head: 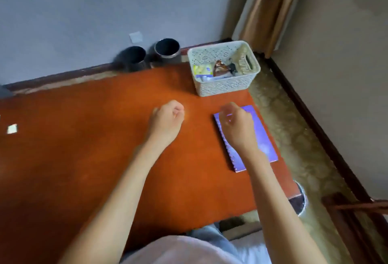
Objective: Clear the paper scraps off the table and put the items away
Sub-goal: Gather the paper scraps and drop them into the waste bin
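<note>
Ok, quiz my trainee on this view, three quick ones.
1. True or false: a scrap lies on the table's left side.
2. Which hand is over the notebook? A left; B right.
3. How many cups stand by the wall?
Key: 1 true; 2 B, the right hand; 3 two.

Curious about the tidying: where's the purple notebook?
In the head view, the purple notebook lies at the right edge of the table, under the right hand, near the white basket.
</note>
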The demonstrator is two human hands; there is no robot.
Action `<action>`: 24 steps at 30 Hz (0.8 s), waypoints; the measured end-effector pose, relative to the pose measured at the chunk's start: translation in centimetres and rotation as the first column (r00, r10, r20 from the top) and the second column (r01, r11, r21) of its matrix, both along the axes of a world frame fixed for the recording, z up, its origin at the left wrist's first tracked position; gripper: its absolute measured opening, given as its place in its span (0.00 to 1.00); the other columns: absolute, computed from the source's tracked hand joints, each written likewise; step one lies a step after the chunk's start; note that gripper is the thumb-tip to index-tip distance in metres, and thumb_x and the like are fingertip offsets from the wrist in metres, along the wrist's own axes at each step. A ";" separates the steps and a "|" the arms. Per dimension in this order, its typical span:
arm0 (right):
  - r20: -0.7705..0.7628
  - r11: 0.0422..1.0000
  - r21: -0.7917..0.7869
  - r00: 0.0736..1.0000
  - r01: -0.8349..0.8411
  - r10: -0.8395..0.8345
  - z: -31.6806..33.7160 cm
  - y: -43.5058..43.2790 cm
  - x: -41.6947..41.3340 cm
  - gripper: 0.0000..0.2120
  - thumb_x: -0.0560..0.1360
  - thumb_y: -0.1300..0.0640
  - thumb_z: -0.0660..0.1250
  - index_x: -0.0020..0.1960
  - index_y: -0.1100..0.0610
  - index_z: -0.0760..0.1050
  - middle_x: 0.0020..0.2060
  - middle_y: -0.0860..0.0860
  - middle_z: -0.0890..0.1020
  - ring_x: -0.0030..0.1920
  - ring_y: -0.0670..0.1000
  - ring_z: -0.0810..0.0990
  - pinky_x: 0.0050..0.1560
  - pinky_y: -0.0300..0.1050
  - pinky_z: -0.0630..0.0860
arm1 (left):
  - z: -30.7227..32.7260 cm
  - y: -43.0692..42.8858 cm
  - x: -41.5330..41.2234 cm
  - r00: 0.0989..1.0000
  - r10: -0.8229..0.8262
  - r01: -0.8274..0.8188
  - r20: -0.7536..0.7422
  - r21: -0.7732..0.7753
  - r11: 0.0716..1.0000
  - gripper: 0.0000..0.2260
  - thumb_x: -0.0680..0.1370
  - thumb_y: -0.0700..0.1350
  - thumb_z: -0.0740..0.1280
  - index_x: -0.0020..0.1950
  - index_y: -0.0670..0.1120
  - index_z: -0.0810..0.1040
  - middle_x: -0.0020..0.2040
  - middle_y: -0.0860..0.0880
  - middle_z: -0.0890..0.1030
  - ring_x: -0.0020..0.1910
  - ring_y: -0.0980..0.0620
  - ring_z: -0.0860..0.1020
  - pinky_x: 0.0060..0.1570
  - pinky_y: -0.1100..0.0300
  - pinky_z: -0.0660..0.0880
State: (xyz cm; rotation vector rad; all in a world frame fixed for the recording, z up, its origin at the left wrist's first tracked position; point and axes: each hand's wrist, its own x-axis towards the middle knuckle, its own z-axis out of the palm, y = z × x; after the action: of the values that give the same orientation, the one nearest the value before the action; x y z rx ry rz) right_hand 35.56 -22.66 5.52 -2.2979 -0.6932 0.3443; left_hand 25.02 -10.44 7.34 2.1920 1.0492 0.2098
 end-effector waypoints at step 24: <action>-0.311 0.565 -0.334 0.654 -0.754 0.689 -5.6 41.5 -41.8 0.09 0.76 0.65 0.55 0.48 0.62 0.75 0.43 0.58 0.77 0.42 0.57 0.77 0.39 0.43 0.72 | -5.3 32.0 -43.3 0.755 0.625 -0.648 -0.195 -0.082 0.757 0.15 0.81 0.42 0.58 0.67 0.41 0.71 0.67 0.42 0.74 0.66 0.45 0.73 0.61 0.56 0.72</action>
State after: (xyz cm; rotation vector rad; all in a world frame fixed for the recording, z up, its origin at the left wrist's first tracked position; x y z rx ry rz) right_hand -6.21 18.82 -0.06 -2.2230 -1.6310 1.1545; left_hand -18.26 21.56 2.03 1.6582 1.8306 0.2559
